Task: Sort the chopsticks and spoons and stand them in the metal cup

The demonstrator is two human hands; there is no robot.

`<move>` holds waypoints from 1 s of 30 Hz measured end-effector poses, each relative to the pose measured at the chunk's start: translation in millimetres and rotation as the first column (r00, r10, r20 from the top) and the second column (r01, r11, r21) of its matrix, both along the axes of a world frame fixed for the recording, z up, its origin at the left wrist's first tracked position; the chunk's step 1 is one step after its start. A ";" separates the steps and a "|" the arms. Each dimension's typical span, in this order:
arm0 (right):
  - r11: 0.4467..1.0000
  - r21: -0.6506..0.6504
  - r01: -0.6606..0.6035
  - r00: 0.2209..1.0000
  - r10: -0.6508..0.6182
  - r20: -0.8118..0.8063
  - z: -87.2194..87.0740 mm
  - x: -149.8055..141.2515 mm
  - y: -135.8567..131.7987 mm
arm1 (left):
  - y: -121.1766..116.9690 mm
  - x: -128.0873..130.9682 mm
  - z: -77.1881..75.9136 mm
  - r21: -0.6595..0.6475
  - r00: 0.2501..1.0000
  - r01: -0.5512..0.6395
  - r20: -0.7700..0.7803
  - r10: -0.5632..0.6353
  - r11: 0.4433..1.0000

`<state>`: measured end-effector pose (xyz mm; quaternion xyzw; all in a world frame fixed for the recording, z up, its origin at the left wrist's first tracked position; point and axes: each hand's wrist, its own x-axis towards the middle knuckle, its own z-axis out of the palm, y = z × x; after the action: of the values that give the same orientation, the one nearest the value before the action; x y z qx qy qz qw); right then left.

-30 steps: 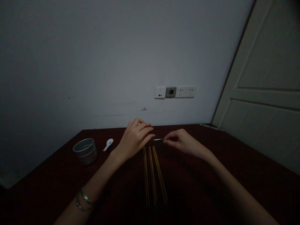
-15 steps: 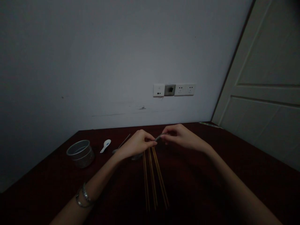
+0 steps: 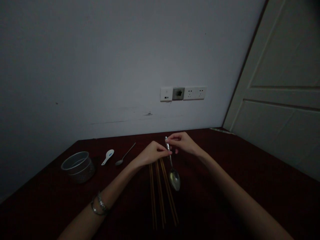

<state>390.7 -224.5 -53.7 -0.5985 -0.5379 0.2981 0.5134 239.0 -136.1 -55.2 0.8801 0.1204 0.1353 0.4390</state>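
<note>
A metal spoon (image 3: 174, 180) hangs bowl-down from my two hands, over the right side of the chopsticks. My right hand (image 3: 183, 142) pinches the top end of its handle. Lower on the same handle, the thumb and fingers of my left hand (image 3: 155, 154) are closed on it. Several wooden chopsticks (image 3: 161, 193) lie in pairs on the dark red table below, fanning slightly toward me. To the left of my left hand rests a thin-handled metal spoon (image 3: 120, 162), and past it a white soup spoon (image 3: 108, 156) with a blue mark.
A round metal pot (image 3: 80, 168) stands at the left of the table (image 3: 212, 186). Behind the table is a wall with sockets and a switch (image 3: 183, 93). A pale panelled door (image 3: 280, 83) is at the right. A flat strip (image 3: 222, 131) lies at the back right edge.
My hands have come together on the metal spoon, which has swung from lying crosswise to hanging bowl-down. The thin-handled spoon, hidden at first, now shows fully. The view has shifted slightly.
</note>
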 end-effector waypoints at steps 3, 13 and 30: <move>0.993 -0.094 0.073 0.995 -0.079 -0.055 -22.0 17.6 10.3 | 21.3 3.0 -9.2 -0.057 0.999 -0.037 -0.002 0.037 0.998; 0.926 -0.341 0.164 0.961 -0.227 -0.154 -78.2 31.1 26.4 | 111.1 1.3 -69.1 -0.217 0.945 -0.327 -0.103 0.312 0.920; 0.879 -0.414 0.237 0.971 -0.219 0.092 -104.3 24.7 35.4 | 115.1 -1.1 -112.0 -0.201 0.898 -0.439 -0.137 0.419 0.876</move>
<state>415.4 -189.1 -158.0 -0.7605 -0.3973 0.3322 0.3918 237.9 -21.0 -167.2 0.7805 0.3467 0.1751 0.4898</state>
